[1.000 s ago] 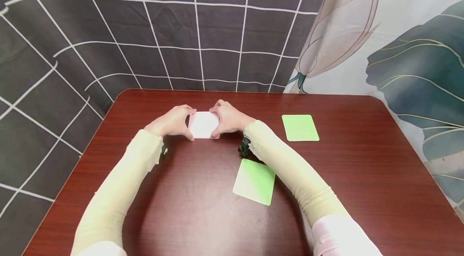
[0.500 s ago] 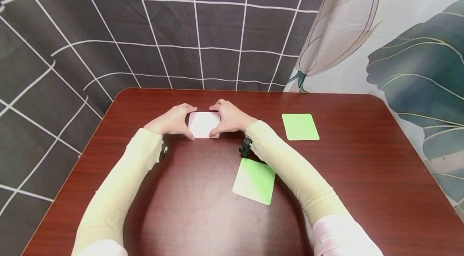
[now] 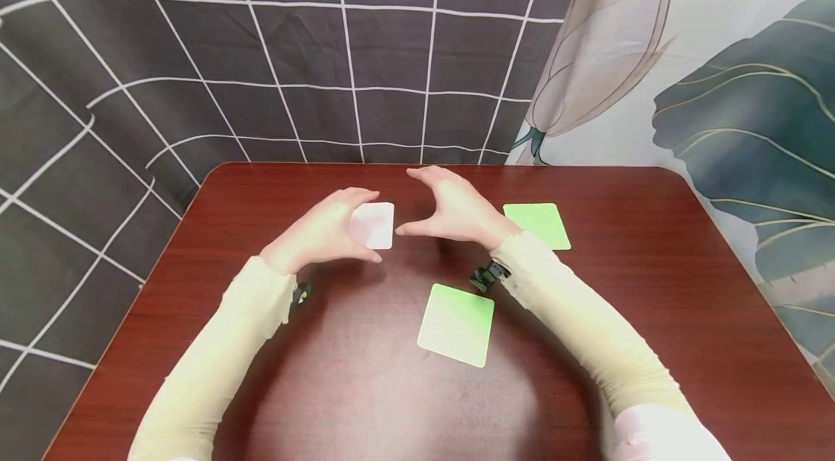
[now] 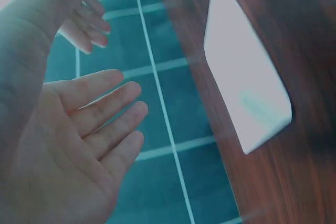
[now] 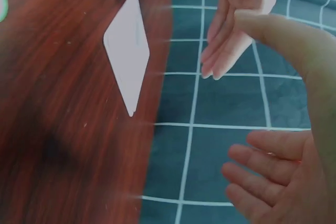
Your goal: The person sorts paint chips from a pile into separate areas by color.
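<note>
1. A thin white card with rounded corners (image 3: 373,225) lies flat on the glossy reddish-brown wooden table (image 3: 652,316), toward the far middle of the tabletop. From the left wrist view (image 4: 244,93) it looks smooth and matte; from the right wrist view (image 5: 127,51) it appears as a slim pale slab on streaked wood grain.

2. The left hand (image 3: 326,233) is raised just above the table at the card's left edge, partly covering that edge in the head view. Its fingers are straight and loosely spread, palm facing inward, and it holds nothing, as the left wrist view (image 4: 73,145) shows plainly.

3. The right hand (image 3: 457,213) hovers to the right of the card, apart from it, thumb pointing toward the card and fingers extended in a relaxed arc. It is empty too; the right wrist view (image 5: 278,177) shows bare fingers against the backdrop.

4. Both forearms wear soft, pale yellow knitted sleeves (image 3: 215,359).

5. A light green rounded rectangular card (image 3: 457,324) lies flat nearer the person, just below the right wrist. A second green card of the same shape (image 3: 541,223) lies on the far right, partly hidden behind the right hand.

6. Behind the table hangs a dark grey cloth with a white grid pattern (image 3: 261,48), wrinkled in soft folds; to the right is a pale fabric printed with large leaves (image 3: 737,120).
</note>
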Demonstrator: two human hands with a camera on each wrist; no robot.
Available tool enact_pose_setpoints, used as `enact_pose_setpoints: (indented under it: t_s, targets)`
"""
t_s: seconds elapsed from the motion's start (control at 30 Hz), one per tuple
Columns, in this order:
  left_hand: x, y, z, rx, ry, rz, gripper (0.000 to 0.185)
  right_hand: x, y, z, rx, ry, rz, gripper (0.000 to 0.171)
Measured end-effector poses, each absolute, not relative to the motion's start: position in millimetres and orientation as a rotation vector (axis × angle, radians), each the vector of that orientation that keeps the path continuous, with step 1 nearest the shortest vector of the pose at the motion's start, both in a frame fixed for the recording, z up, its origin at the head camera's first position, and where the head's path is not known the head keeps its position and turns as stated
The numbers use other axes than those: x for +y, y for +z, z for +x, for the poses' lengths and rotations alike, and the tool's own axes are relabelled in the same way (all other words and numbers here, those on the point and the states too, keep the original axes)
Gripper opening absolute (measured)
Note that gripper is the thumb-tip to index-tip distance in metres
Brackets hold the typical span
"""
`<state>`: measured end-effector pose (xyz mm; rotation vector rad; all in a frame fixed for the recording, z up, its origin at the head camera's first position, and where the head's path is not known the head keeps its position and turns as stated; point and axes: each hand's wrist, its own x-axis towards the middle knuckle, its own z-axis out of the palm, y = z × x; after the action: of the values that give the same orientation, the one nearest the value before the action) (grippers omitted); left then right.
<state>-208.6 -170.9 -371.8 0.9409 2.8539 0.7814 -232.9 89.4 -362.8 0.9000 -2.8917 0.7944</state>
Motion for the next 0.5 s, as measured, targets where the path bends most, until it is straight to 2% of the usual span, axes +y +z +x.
enact_pose_setpoints:
  t_s: [0.5]
  targets:
    - [-115.1,-395.1,-140.4,2.698,0.662,1.210,0.109,158.2,-369.0,-146.2,-2.874,0.702,0.970,0.105]
